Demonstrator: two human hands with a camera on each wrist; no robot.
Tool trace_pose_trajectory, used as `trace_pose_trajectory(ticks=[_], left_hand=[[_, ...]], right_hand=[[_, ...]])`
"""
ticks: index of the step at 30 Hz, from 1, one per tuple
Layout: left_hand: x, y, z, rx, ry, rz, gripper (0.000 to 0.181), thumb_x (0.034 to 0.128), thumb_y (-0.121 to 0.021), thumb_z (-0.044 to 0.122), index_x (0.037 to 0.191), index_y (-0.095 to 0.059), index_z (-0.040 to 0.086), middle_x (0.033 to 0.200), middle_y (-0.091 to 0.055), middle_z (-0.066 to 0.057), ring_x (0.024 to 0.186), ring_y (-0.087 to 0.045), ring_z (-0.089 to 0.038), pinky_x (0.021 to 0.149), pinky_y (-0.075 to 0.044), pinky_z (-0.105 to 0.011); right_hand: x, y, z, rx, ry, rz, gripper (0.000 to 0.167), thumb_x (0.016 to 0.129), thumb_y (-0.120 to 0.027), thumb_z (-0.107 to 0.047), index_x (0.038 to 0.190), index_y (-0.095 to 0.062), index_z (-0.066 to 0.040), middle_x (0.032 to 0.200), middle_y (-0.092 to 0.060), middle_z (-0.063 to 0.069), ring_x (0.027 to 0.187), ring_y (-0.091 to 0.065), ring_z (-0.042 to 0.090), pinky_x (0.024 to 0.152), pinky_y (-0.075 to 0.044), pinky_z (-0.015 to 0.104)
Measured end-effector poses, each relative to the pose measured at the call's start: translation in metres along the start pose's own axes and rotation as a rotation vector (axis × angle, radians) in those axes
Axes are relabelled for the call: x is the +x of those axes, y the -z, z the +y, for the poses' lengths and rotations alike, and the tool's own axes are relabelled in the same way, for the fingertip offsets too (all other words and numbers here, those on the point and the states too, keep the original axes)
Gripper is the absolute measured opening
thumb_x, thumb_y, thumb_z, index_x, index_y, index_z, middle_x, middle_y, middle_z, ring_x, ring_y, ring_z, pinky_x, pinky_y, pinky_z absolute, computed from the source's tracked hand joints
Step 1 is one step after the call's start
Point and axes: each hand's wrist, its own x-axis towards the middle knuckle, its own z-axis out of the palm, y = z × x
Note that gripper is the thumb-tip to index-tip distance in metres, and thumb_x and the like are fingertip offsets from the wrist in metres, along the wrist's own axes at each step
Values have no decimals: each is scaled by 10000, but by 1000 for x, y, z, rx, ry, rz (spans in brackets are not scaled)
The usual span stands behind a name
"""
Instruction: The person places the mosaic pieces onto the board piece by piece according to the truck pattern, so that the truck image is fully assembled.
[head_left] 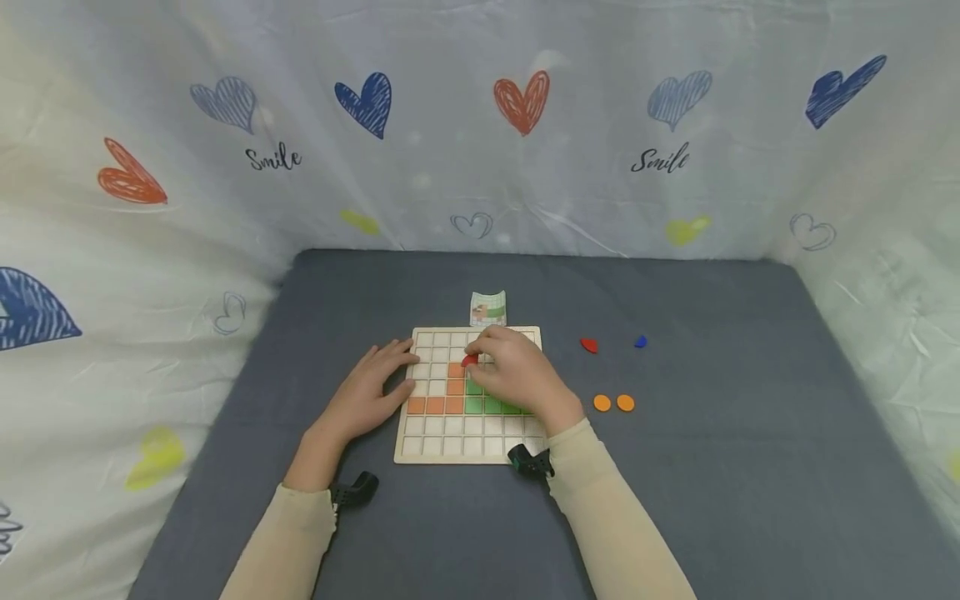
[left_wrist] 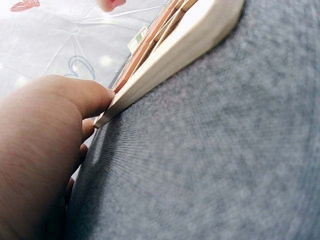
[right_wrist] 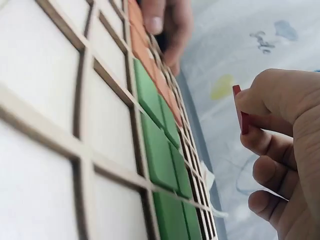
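A pale wooden grid board (head_left: 442, 450) lies on the dark cloth, with orange square tiles (head_left: 435, 405) and green square tiles (head_left: 474, 405) set in some of its cells. Over the board my right hand (head_left: 517, 371) pinches a flat red piece (right_wrist: 241, 110) between thumb and fingertip; in the right wrist view the piece is apart from the board. The fingers of my left hand (head_left: 367, 392) are extended, and the thumb and fingertips touch the board's left edge. Part of the green tiles is hidden behind my right hand in the head view.
Behind the board lies a small printed card (head_left: 488, 308) with a coloured pattern. To the right are another red piece (head_left: 589, 345), a small blue piece (head_left: 641, 342) and two orange discs, one (head_left: 602, 403) beside the other (head_left: 626, 403). A heart-printed curtain (head_left: 450, 167) surrounds the table.
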Motion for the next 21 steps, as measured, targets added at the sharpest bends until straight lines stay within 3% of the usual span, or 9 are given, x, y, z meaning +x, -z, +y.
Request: trace_pose_trajectory(ticks=[1,9,16,21], left_hand=[[0,0,0,0,-2,-1,455,1114,-663,356,1516,-638,144,1735,-414,-57,1636,-305,-329,1394,-120,-501],[2,0,-3,-15,-15,-6,456,1115,-668,347,1515,-638,131,1734,-413,-62,1637,-303,-327,1392,-116,-523],[-1,0,-2,-15,-21,5,455,1112,-674,347,1511,-644,131,1729,-421,-78,1631,-311,-346,1388,-129,-541],[0,-2,-2,-21,-31,15,459,1113,-670,347,1512,-643,122,1728,-424,-74,1630,-318,-339,1388,-135,-538]], right_hand=[[1,-2,-2,7,2,-8,179,1021,-756,-240,1158,-833,-154,1140,-708,-47,964,-669,146,849,-613,311],[14,-28,-10,97,7,-50,204,1055,-737,-264,1213,-818,-163,1164,-684,-66,941,-645,118,853,-595,280],[24,-51,-14,42,-23,-39,209,1029,-757,-261,1205,-824,-170,1116,-699,-68,920,-638,99,832,-602,287],[25,-59,-14,-84,16,-31,212,1022,-752,-246,1202,-827,-166,1105,-700,-58,905,-643,111,843,-598,307]])
